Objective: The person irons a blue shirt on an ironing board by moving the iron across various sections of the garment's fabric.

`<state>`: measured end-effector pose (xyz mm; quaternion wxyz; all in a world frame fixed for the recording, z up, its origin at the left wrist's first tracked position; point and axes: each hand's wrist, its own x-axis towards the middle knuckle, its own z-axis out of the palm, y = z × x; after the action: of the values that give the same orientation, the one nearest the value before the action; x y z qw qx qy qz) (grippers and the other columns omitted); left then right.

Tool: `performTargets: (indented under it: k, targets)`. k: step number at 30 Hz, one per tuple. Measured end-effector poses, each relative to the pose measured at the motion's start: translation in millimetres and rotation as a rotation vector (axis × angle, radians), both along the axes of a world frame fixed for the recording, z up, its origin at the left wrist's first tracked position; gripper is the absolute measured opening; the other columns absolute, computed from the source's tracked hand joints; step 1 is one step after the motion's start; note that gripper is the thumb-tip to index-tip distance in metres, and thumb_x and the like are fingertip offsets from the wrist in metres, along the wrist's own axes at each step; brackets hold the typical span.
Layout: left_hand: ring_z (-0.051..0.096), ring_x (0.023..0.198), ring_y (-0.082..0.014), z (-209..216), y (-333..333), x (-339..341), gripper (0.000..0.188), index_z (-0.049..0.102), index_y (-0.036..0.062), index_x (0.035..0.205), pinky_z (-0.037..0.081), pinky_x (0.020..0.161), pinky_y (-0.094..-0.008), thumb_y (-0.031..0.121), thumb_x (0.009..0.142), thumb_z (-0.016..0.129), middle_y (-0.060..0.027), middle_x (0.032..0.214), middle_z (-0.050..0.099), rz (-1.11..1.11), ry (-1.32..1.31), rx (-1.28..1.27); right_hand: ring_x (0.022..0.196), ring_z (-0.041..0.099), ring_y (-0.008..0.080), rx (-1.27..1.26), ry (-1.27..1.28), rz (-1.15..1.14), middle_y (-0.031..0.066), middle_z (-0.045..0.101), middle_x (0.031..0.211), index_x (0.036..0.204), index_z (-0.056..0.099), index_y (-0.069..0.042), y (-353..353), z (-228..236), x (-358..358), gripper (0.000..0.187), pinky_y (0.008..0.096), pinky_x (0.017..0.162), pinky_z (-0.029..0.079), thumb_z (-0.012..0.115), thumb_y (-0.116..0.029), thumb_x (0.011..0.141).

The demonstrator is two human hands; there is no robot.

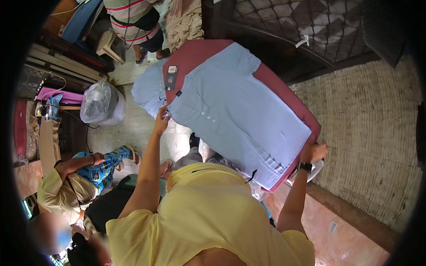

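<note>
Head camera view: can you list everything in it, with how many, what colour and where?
Table: one, maroon, centre
Shirt: one, light blue, flat on table
Bunched cloth: one, light blue, table's left end
Tag: one, dark, beside the shirt
Plastic-wrapped bundle: one, whitish, floor, left
Flat item: one, pink, far left
Panel: one, blue, upper left
Stool: one, cream, upper left
Fabric heap: one, beige, top centre
Lattice: one, dark, upper right
Woven-looking surface: one, tan, right
Other people: at least three, mixed colours, top and lower left
Own top: one, yellow, lower centre
Wristband: one, black, right wrist
Left hand: one, bare, at the shirt's edge
Right hand: one, bare, table's right edge; whether it grips is unclear
</note>
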<state>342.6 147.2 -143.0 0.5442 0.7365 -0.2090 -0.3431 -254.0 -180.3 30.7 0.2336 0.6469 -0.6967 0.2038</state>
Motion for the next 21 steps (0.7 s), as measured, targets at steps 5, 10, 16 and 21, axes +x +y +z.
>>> performTargets:
  k: [5, 10, 16, 21]
  targets:
    - [0.057, 0.095, -0.0150, -15.1, -1.4, 0.6, 0.036, 0.054, -0.0002, 0.123, 0.045, 0.086, -0.0286, 0.007, 0.090, 0.064, -0.0082, 0.110, 0.063, 0.009, -0.065, 0.108, 0.117, 0.044, 0.0403, 0.128, -0.178, 0.990, 0.0216, 0.051, 0.124, 0.120, 0.053, -0.003, -63.0, -0.6, 246.2, 0.037, 0.0497, 0.100, 0.033, 0.064, -0.023, 0.090]
    - [0.056, 0.087, -0.0127, -11.0, 15.8, -18.0, 0.030, 0.059, -0.0006, 0.116, 0.045, 0.082, -0.0275, 0.019, 0.095, 0.062, -0.0060, 0.099, 0.065, 0.044, -0.047, 0.100, 0.117, 0.048, 0.0321, 0.313, 0.080, 1.296, 0.0100, 0.053, 0.126, 0.121, 0.055, -0.009, -98.0, -10.5, 427.7, 0.035, 0.0477, 0.096, 0.040, 0.055, -0.007, 0.086]
    - [0.049, 0.076, -0.0122, 29.1, 21.5, -57.5, 0.020, 0.058, 0.0003, 0.106, 0.042, 0.071, -0.0271, 0.019, 0.100, 0.054, -0.0038, 0.083, 0.059, 0.211, -0.110, 0.040, 0.114, 0.056, 0.0302, 0.503, 0.516, 1.263, 0.0107, 0.060, 0.122, 0.121, 0.057, -0.009, -137.0, -39.3, 496.4, 0.033, 0.0469, 0.097, 0.042, 0.050, -0.011, 0.089]
    - [0.043, 0.068, -0.0131, 84.6, 12.3, -75.3, 0.012, 0.055, -0.0009, 0.098, 0.038, 0.062, -0.0285, 0.008, 0.098, 0.048, -0.0067, 0.073, 0.049, 0.405, -0.358, -0.064, 0.105, 0.063, 0.0320, 0.698, 0.807, 1.135, 0.0128, 0.067, 0.101, 0.102, 0.068, -0.006, -161.7, -17.7, 452.9, 0.022, 0.0457, 0.088, 0.051, 0.062, -0.010, 0.080]
